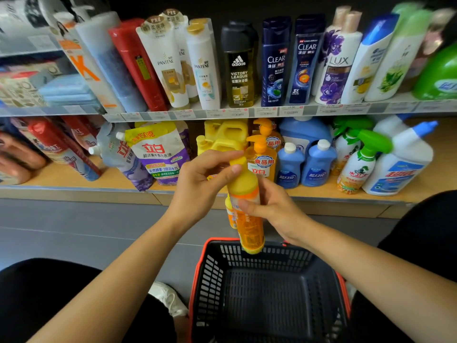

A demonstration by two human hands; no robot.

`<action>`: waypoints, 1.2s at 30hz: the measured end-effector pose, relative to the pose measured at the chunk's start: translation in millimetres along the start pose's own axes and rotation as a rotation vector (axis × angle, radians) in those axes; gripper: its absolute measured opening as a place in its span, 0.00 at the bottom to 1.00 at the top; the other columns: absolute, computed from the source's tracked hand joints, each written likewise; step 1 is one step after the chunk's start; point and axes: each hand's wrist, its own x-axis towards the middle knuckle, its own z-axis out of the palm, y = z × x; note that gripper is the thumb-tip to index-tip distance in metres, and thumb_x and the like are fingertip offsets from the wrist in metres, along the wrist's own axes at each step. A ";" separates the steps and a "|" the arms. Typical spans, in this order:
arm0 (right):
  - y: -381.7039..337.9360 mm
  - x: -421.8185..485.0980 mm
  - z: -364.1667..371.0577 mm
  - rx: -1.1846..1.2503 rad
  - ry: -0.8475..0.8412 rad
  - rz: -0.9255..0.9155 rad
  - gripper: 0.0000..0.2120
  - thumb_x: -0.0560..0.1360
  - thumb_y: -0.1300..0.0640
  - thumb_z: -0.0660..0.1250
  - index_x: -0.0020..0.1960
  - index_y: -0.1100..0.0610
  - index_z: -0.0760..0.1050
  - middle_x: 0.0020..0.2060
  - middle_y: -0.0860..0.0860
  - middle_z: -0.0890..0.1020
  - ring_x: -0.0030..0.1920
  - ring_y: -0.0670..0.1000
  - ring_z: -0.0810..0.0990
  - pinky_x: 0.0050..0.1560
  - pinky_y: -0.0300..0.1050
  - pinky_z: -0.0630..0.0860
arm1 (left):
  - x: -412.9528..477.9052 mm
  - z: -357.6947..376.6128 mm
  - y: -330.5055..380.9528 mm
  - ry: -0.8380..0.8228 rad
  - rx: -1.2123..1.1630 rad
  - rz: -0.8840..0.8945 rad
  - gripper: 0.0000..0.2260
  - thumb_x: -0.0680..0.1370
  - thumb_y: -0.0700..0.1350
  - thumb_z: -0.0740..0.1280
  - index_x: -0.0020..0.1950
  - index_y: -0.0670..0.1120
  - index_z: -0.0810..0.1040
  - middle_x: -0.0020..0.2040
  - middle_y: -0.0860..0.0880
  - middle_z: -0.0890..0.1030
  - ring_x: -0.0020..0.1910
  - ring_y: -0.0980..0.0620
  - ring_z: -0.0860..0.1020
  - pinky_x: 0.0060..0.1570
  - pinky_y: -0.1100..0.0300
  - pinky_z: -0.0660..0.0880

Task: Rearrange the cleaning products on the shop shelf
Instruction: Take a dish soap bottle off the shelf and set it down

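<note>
I hold a yellow-orange detergent bottle (pixel 246 209) upright in front of the lower shelf (pixel 74 186), above the basket. My left hand (pixel 201 184) grips its yellow cap end, thumb and fingers curled round the top. My right hand (pixel 274 206) grips the bottle's body from the right. A second small orange bottle (pixel 231 214) shows just behind the held one. On the lower shelf behind stand orange pump bottles (pixel 262 157), yellow jugs (pixel 222 137) and blue bottles (pixel 304 162).
A black basket with a red rim (pixel 267 293) sits on the grey floor below my hands. Refill pouches (pixel 158 154) lean at the lower shelf's left, green spray bottles (pixel 358 164) at its right. The upper shelf (pixel 222 112) carries shampoo bottles.
</note>
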 end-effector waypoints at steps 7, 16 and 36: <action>4.7 -3.7 3.5 0.022 -0.065 0.037 0.23 0.71 0.47 0.75 0.64 0.48 0.77 0.60 0.52 0.83 0.63 0.54 0.80 0.65 0.58 0.75 | -2.1 -6.0 0.5 -0.004 -0.018 -0.077 0.12 0.80 0.43 0.68 0.62 0.43 0.83 0.55 0.49 0.86 0.56 0.51 0.84 0.53 0.56 0.82; 2.5 -7.0 6.4 -0.116 0.009 -0.097 0.18 0.72 0.58 0.76 0.60 0.48 0.78 0.55 0.48 0.85 0.56 0.48 0.83 0.53 0.41 0.79 | -6.1 -6.9 -0.3 0.087 0.061 -0.080 0.09 0.82 0.42 0.67 0.58 0.42 0.85 0.51 0.48 0.87 0.51 0.51 0.85 0.50 0.51 0.83; 5.6 -5.5 1.3 -0.150 0.057 -0.115 0.18 0.72 0.58 0.76 0.61 0.52 0.79 0.54 0.49 0.85 0.55 0.50 0.84 0.54 0.45 0.81 | -6.2 -8.9 0.1 0.008 0.051 -0.088 0.11 0.79 0.37 0.70 0.61 0.40 0.83 0.56 0.45 0.86 0.57 0.48 0.84 0.57 0.44 0.82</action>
